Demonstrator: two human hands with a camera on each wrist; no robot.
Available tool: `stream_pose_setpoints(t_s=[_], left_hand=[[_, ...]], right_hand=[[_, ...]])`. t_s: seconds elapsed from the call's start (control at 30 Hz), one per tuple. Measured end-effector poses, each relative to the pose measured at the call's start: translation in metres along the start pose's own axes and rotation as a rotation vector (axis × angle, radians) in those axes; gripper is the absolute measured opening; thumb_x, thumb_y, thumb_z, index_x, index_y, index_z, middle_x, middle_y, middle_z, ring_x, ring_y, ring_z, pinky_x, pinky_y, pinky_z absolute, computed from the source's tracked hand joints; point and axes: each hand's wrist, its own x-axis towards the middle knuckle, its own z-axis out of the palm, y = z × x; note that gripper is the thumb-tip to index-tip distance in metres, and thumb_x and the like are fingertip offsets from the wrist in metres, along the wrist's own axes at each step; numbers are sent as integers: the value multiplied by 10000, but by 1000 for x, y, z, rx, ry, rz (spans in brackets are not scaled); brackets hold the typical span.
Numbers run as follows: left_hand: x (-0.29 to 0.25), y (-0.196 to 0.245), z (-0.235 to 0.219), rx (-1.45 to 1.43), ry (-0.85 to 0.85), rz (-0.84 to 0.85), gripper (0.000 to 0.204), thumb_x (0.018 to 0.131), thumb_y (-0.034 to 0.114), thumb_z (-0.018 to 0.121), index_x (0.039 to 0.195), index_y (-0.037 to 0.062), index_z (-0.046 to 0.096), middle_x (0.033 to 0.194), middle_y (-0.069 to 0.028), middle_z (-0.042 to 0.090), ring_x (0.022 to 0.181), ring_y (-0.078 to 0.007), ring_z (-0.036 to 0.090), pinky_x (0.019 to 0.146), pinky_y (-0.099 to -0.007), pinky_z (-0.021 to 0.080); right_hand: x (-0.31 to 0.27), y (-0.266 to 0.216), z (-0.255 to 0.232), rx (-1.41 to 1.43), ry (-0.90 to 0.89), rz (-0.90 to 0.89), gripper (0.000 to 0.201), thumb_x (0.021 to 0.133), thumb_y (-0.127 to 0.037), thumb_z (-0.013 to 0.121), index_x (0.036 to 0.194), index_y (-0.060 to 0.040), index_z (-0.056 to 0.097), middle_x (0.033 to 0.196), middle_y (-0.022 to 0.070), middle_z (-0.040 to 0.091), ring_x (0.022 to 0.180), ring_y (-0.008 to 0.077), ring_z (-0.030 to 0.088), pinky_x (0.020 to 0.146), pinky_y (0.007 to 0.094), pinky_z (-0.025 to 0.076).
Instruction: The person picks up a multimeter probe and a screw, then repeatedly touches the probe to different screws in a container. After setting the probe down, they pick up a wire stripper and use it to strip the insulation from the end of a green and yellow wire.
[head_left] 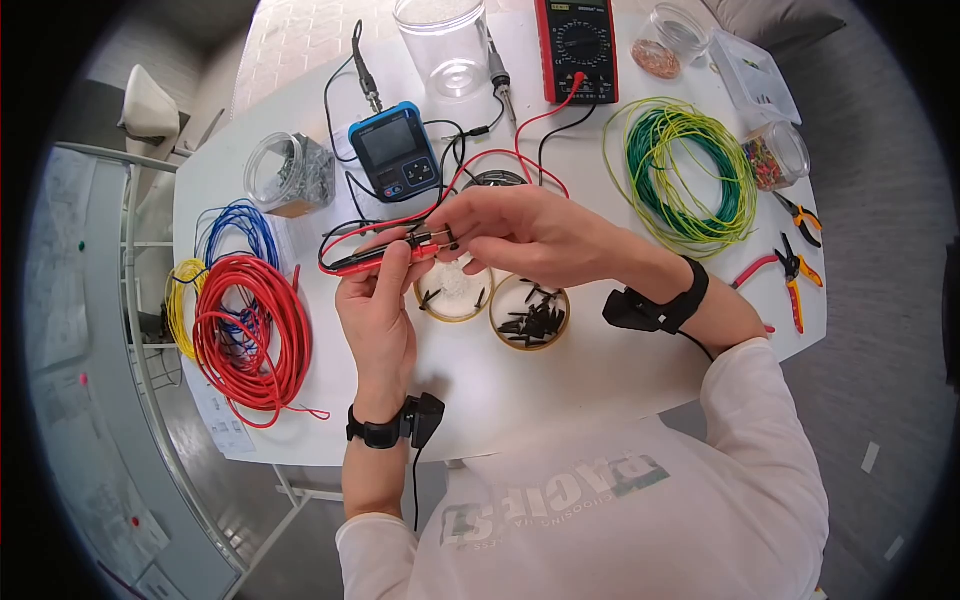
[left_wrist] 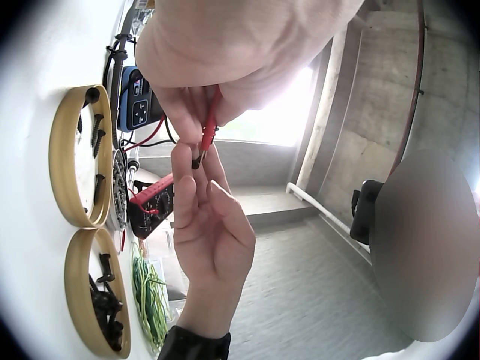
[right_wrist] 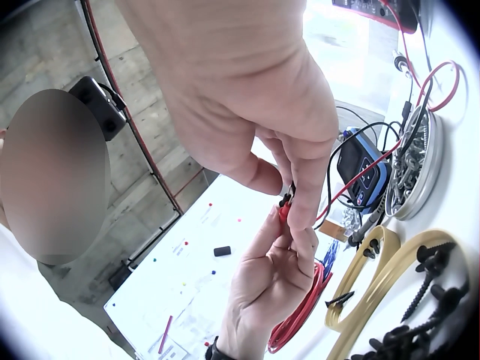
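My left hand (head_left: pixel 378 325) holds a red test probe (head_left: pixel 357 263) and a black test probe (head_left: pixel 392 252) side by side, thumb across them, in the head view. Their metal tips point right, toward my right hand (head_left: pixel 545 235). Between the fingertips of that hand is a small dark piece (left_wrist: pixel 196 162), close against the probe tips; I cannot tell its kind. From the right wrist view, the red probe (right_wrist: pixel 283 212) meets the fingers there. Below the hands stand two round dishes, one with many black screws (head_left: pixel 533 318), the other (head_left: pixel 452 318) with a few.
A red multimeter (head_left: pixel 580 45) and a blue handheld meter (head_left: pixel 395 150) stand behind. Coils of red wire (head_left: pixel 250 340) lie left, green wire (head_left: pixel 690 170) right. A clear jar (head_left: pixel 445 50), soldering iron (head_left: pixel 500 75), pliers (head_left: pixel 790 270) and a screw tub (head_left: pixel 290 175) surround them.
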Motion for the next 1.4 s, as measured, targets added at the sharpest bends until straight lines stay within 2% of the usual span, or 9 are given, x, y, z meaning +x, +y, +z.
stream_pose_setpoints(t_s=[0.1, 0.17, 0.3, 0.4, 0.57, 0.7, 0.8, 1.23, 1.4], left_hand=[[1, 0, 0, 1, 8, 0, 213, 924, 71, 610, 1104, -41, 617, 1011, -139, 672, 900, -194, 676, 804, -283, 571], [2, 0, -1, 7, 17, -2, 209, 924, 71, 609, 1100, -41, 619, 1011, -138, 672, 896, -194, 677, 798, -281, 571], [4, 1, -5, 0, 80, 33, 192, 925, 66, 606, 1083, -40, 627, 1008, -130, 674, 877, -196, 681, 783, -283, 573], [4, 2, -6, -6, 78, 45, 186, 924, 62, 606, 1078, -39, 631, 1001, -127, 674, 870, -198, 681, 781, -286, 574], [5, 0, -6, -18, 77, 35, 184, 922, 59, 608, 1077, -37, 633, 992, -123, 673, 864, -197, 681, 781, -290, 575], [5, 0, -7, -14, 80, 40, 186, 921, 59, 610, 1079, -36, 635, 993, -117, 672, 854, -194, 679, 783, -293, 574], [5, -1, -7, -13, 76, 38, 187, 920, 59, 612, 1081, -34, 637, 1000, -115, 671, 854, -191, 678, 783, -293, 574], [4, -1, -7, -14, 63, 38, 194, 921, 57, 609, 1089, -37, 634, 1002, -114, 672, 861, -187, 679, 778, -288, 576], [4, -1, -6, -23, 64, 28, 192, 921, 55, 609, 1087, -38, 633, 1002, -114, 671, 860, -186, 679, 779, -283, 577]], right_hand=[[0, 1, -1, -27, -3, 3, 334, 942, 24, 448, 1270, 15, 509, 1122, 71, 602, 1018, 127, 608, 872, 290, 532], [2, 2, 1, -4, 54, -68, 327, 902, -15, 469, 1217, 56, 522, 976, 102, 651, 856, 136, 650, 735, 268, 525], [-2, -1, 4, -67, 98, -78, 348, 900, -27, 491, 1240, 41, 521, 1001, 134, 671, 856, 182, 672, 732, 304, 533], [-5, -9, 2, -421, 24, 31, 349, 922, -49, 546, 1271, -44, 541, 947, 93, 692, 905, 138, 670, 765, 270, 535], [-11, -1, 2, -885, -205, -106, 118, 857, -112, 620, 896, -13, 568, 802, 119, 645, 686, 293, 642, 626, 377, 512], [-21, 6, 10, -1214, -435, 11, 123, 799, -103, 637, 807, -4, 564, 759, 128, 642, 690, 325, 639, 599, 426, 494], [-24, 9, 15, -1293, -431, 21, 83, 770, -69, 619, 768, -4, 566, 722, 133, 634, 685, 327, 640, 592, 424, 492], [-24, 5, 9, -1267, -493, 53, 71, 760, -65, 585, 779, 0, 563, 707, 120, 627, 686, 338, 633, 598, 415, 486], [-16, -5, -5, -856, -207, -164, 94, 820, -60, 581, 901, -20, 555, 688, 95, 567, 613, 316, 577, 602, 388, 485]])
